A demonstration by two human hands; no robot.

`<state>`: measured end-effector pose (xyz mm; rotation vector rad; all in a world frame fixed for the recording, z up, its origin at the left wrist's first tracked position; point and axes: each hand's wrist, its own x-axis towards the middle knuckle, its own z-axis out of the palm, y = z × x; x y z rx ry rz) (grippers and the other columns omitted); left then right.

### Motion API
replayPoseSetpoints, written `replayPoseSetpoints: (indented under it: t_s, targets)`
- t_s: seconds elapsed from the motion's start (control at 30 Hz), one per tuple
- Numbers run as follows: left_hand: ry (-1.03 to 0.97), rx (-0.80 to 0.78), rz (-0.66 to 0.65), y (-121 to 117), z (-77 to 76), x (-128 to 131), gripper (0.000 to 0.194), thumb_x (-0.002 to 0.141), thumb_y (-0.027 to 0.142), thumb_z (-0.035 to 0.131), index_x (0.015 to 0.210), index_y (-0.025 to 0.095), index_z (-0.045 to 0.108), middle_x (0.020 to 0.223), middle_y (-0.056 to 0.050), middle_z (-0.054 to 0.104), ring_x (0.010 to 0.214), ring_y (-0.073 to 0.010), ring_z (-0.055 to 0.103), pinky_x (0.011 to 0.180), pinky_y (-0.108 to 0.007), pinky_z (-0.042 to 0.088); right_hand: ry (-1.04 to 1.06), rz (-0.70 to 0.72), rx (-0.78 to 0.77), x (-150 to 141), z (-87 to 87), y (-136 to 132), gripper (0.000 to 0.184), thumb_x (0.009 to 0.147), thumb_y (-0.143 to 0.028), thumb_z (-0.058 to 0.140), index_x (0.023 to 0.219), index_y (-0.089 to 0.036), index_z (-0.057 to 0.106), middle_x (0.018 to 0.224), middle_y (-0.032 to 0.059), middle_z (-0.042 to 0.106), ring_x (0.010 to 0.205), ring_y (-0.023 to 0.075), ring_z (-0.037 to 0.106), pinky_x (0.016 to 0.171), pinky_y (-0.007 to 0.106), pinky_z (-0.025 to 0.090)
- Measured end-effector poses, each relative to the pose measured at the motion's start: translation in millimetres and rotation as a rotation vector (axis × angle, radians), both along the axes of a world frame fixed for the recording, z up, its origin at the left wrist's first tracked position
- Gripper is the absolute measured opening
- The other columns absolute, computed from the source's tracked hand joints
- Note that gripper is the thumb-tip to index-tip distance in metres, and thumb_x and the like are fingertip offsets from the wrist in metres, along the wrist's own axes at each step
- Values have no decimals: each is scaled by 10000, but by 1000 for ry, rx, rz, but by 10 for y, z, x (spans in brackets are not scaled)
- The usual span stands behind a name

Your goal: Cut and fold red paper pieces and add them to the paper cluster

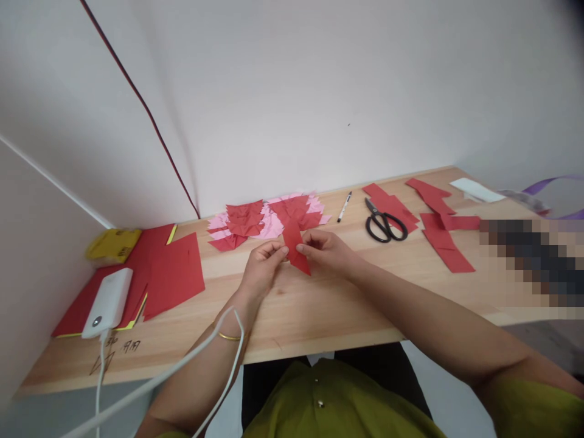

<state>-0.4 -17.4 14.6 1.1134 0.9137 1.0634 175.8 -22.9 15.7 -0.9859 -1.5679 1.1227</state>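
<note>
Between my hands is a strip of red paper (297, 248), its lower end folded to a slanted point. My left hand (265, 263) pinches its left edge between thumb and fingers. On the other edge, my right hand (332, 250) grips it the same way, the thumb lying on the front face. Just behind the strip lie folded red paper pieces (245, 218) and folded pink paper pieces (272, 224), heaped together against the wall side of the table. The fingers behind the strip are partly hidden.
Black-handled scissors (385, 226) rest partly on red paper strips (396, 210) at right. More red strips (449, 249) lie beyond. A pen (345, 207) is near the wall. At left, a white power bank (108, 301) with a cable, a yellow packet (114, 244) and red sheets (176, 277) lie together.
</note>
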Motion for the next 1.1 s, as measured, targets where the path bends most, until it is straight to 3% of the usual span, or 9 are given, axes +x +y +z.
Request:
replayPoseSetpoints:
  t_s: [0.1,0.2,0.3,0.43,0.5,0.57,0.67,0.87,1.1]
  targets:
    - [-12,-11,19,15,-44,-8,150,676,280,715,723,149,658,677,-7,636,617,-101,550,642,-230,434,-20,94,-26,-3,-53,3,262,772,-413,625,685,-172,568,710,-6,571,658,123,519,627,256,420]
    - [52,26,25,24,-75,-27,170,698,309,697,740,152,648,706,-18,648,634,-120,568,642,-245,440,-19,212,-59,-24,-80,-9,264,781,-432,612,845,-177,630,800,18,631,760,162,584,697,293,460]
    - [220,179,77,5,-37,-45,150,744,317,651,769,170,665,745,-28,652,670,-140,568,665,-260,434,-52,72,1,-21,-48,-16,319,790,-413,610,1017,-188,601,937,51,644,832,183,596,730,320,475]
    - [496,521,117,-56,87,-34,100,766,231,613,804,206,702,829,-52,661,803,-180,563,771,-286,404,-225,-304,365,20,42,-36,304,791,-307,614,1075,-207,569,1058,89,597,963,213,548,822,364,436]
    - [580,660,99,-79,119,-18,106,772,196,592,794,213,695,816,-55,652,808,-187,553,776,-294,395,-380,-304,563,25,70,-59,211,797,-260,601,1004,-219,605,1041,86,599,1007,229,515,880,393,377]
    - [662,769,77,-85,116,-9,117,788,178,561,792,211,674,788,-51,638,789,-187,547,762,-305,397,-532,-241,649,13,73,-80,108,808,-233,579,904,-219,624,980,69,623,971,226,511,877,401,331]
    - [794,914,51,-70,74,-13,116,814,169,523,807,196,635,778,-48,629,781,-186,542,743,-320,408,-656,-200,647,-12,50,-90,47,805,-200,558,813,-198,605,868,46,646,885,207,516,832,384,297]
    - [929,1093,26,-53,49,-13,87,833,173,511,800,176,591,761,-55,619,767,-183,533,715,-329,412,-702,-197,580,-30,45,-83,26,745,-184,582,771,-184,579,793,29,644,824,190,528,811,352,282]
    - [920,1057,87,-25,64,-63,84,830,165,515,797,174,591,766,-49,620,768,-175,542,717,-324,409,-701,-276,554,148,54,35,80,688,-115,562,725,-186,564,763,23,643,787,193,555,800,352,301]
